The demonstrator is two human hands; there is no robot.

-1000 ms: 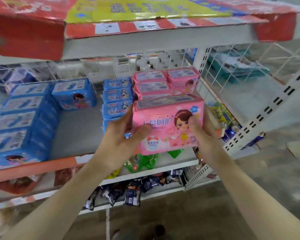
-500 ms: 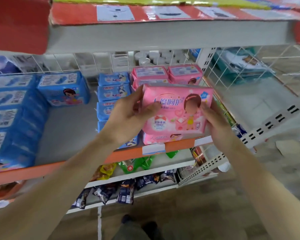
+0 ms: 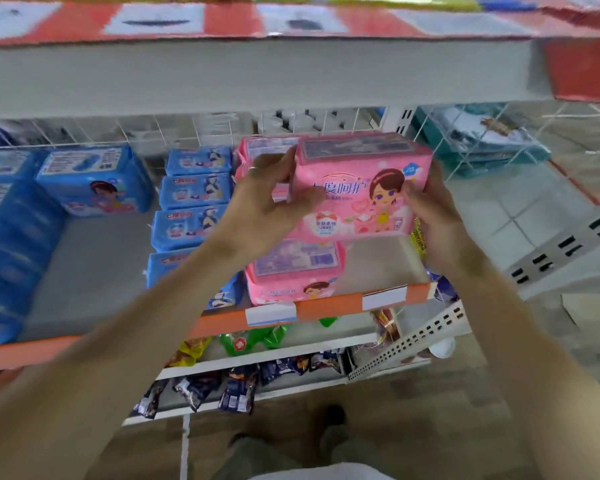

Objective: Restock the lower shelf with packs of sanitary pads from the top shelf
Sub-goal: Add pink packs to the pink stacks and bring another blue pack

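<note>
Both of your hands held one pink plastic-wrapped pack of sanitary pads [image 3: 361,192], printed with a cartoon girl, up over the right end of the grey lower shelf [image 3: 94,268]. Your left hand [image 3: 267,206] gripped its left end, fingers curled over the top edge and the thumb pressed across the front. Your right hand [image 3: 430,209] clasped its right end, fingers wrapped behind and largely hidden. You held the pack level, front face toward you, clear of the shelf floor.

Directly under it, at the shelf's front edge, lay another pink pack [image 3: 295,271], flat, just behind the orange price strip [image 3: 326,306]. More pink packs [image 3: 260,150] stood stacked toward the back edge, partly behind your left hand. To their left ran a column of small blue packs [image 3: 196,199] from back edge to front. A larger blue pack [image 3: 90,181] sat near the back, left of that column and apart from it, and a row of big blue packs [image 3: 4,244] filled the left end. A white wire grid [image 3: 153,129] closed the back of the shelf.

The top shelf's pale front edge [image 3: 257,74] crossed above your hands. Below the orange strip, green packets [image 3: 257,341] and dark snack packets [image 3: 236,386] lay on lower tiers.
</note>
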